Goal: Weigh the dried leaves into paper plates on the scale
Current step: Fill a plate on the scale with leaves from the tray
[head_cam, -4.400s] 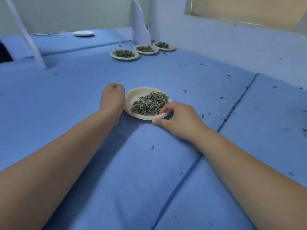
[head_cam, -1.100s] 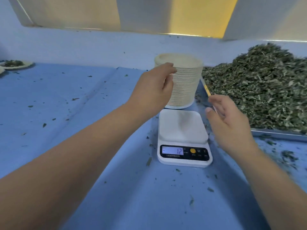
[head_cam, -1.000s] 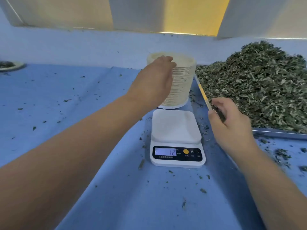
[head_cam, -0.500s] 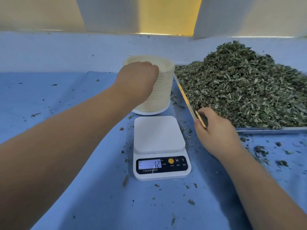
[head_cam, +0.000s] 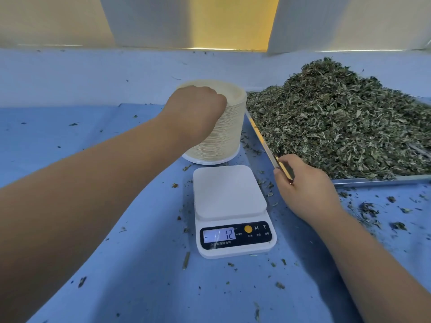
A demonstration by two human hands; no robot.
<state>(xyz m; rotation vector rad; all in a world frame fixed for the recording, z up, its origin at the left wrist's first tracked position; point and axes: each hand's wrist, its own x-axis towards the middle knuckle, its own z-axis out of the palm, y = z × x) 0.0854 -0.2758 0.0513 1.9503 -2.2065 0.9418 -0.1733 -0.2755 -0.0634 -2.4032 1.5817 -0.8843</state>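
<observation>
The blue-covered worktop [head_cam: 140, 287] is filling the view. At its right, a tall heap of dried leaves [head_cam: 338, 127] is lying on a metal tray [head_cam: 382, 179]. Just left of the tray, a high stack of paper plates [head_cam: 231, 127] is standing upright. A white scale [head_cam: 229, 192] is sitting just in front of the stack, its platform bare and its display [head_cam: 219, 235] showing 12. The left hand [head_cam: 196, 108] is resting on top of the stack, its fingers curling over the near rim and gripping it. The right hand [head_cam: 305, 190] is clasping the tray's near left corner. Leaf crumbs [head_cam: 368, 208] are lying scattered around the scale and tray.
</observation>
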